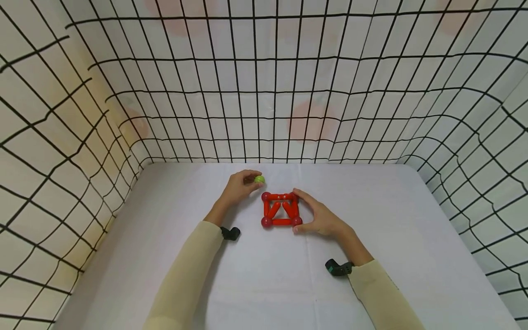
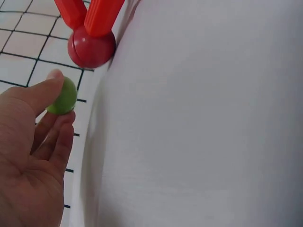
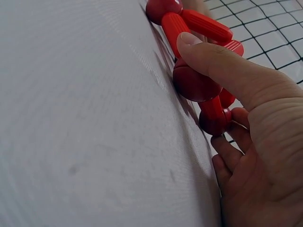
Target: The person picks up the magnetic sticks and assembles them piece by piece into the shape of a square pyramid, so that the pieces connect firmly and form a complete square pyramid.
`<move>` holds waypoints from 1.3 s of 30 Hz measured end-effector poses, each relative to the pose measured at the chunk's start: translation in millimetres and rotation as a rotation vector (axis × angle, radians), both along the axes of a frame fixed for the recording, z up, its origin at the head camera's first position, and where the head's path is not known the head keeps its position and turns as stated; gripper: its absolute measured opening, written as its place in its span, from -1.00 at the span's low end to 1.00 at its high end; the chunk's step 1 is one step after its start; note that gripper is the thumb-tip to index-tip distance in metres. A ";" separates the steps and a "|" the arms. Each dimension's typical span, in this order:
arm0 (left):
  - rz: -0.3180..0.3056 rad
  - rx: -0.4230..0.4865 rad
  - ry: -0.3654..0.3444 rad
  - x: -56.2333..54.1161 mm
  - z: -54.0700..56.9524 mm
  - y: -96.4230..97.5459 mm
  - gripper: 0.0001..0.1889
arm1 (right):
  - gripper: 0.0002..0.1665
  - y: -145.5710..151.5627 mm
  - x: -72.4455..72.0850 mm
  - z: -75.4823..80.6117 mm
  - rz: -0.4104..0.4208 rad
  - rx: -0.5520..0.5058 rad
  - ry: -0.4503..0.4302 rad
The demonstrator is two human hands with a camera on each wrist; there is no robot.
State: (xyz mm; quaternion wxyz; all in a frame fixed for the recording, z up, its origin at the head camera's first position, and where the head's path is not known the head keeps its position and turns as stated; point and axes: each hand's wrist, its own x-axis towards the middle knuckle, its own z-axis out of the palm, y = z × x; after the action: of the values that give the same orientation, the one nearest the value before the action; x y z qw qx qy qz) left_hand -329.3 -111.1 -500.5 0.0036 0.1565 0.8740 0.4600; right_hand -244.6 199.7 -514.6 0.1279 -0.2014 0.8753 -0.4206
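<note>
My left hand [image 1: 239, 187] pinches a small green ball [image 1: 259, 179] between thumb and fingertips, just beyond the far left corner of a red ball-and-rod frame. In the left wrist view the green ball [image 2: 66, 97] is apart from the dark red corner ball [image 2: 91, 47]. The frame lies on the white surface as a near-square, with red rods [image 1: 282, 222] between corner balls [image 1: 266, 222] and two slanted rods inside. At its right side my right hand [image 1: 323, 220] holds the frame, thumb on the near right ball [image 3: 195, 81] and fingers at the far right one [image 3: 214, 121].
A white cloth [image 1: 264, 279] covers the work surface. Black wire grid [image 1: 255, 91] rises at the back and along both sides, with pale sheeting behind it. Each wrist carries a small dark camera [image 1: 338, 267].
</note>
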 end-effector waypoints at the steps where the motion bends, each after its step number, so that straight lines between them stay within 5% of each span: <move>1: -0.010 0.020 0.004 3.1 0.6 0.5 -0.58 | 0.38 -0.2 0.3 0.0 -0.001 -0.002 0.000; 13: -0.174 0.149 0.071 41.9 13.3 18.8 -0.60 | 0.38 1.8 2.4 0.4 0.010 -0.001 0.017; 20: -0.272 0.167 0.148 55.0 19.8 33.1 -0.62 | 0.37 3.2 2.1 1.5 0.019 -0.001 0.032; 39: -0.278 0.047 0.172 65.2 18.0 35.5 -0.60 | 0.36 -0.1 0.8 1.1 0.021 0.017 0.029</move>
State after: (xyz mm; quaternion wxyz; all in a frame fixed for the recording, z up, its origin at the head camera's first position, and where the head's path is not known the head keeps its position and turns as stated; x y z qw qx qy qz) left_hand -264.0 -75.6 -482.6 -0.0114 0.3149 0.8299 0.4604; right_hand -243.8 199.6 -513.5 0.1210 -0.2155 0.8785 -0.4088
